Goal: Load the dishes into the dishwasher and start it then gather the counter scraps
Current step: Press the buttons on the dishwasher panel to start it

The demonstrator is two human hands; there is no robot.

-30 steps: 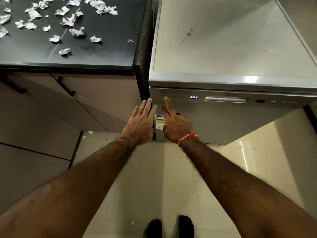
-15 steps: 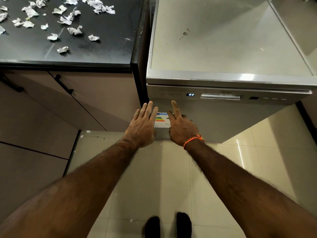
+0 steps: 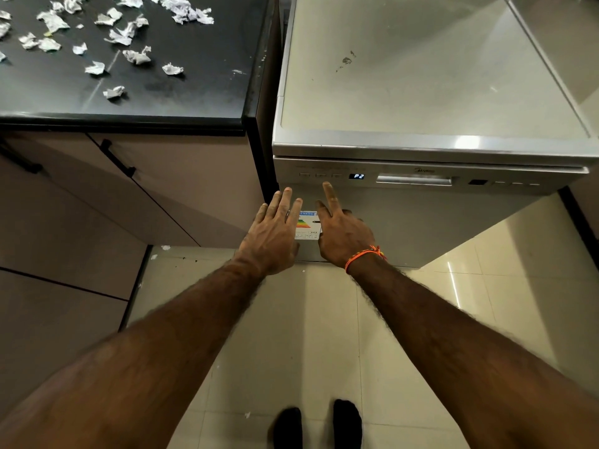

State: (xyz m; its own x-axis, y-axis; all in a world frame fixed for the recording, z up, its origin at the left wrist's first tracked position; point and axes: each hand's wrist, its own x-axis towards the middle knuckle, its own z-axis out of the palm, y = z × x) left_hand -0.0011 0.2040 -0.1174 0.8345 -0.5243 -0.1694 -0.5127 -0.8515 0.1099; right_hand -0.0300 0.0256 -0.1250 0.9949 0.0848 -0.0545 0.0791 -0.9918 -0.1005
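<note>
From the head camera, the dishwasher (image 3: 421,92) fills the upper right, from about 12 to 3 o'clock: a silver-grey freestanding unit with a pale flat top bearing a dark smudge, its door closed. Its control strip (image 3: 421,179) runs across the front edge, with a small lit display (image 3: 358,176) reading P2, a recessed handle (image 3: 413,180) at its middle and faint buttons on both sides. An energy label (image 3: 308,225) sits on the door front, partly covered by both hands.

The left hand (image 3: 274,234) is held flat against the door below the strip, fingers straight and close together. The right hand (image 3: 343,233), with an orange cord bracelet (image 3: 364,257) at the wrist, points its index finger (image 3: 330,196) up towards the buttons, tip just under them; the other fingers are curled under. Whether the tip touches the panel cannot be told.

At 10 to 11 o'clock lies the black counter (image 3: 194,92), strewn with crumpled white paper scraps (image 3: 129,30); the spread is cut off at the top and left edges. The button markings are too small to read. The dishwasher's inside is hidden.
</note>
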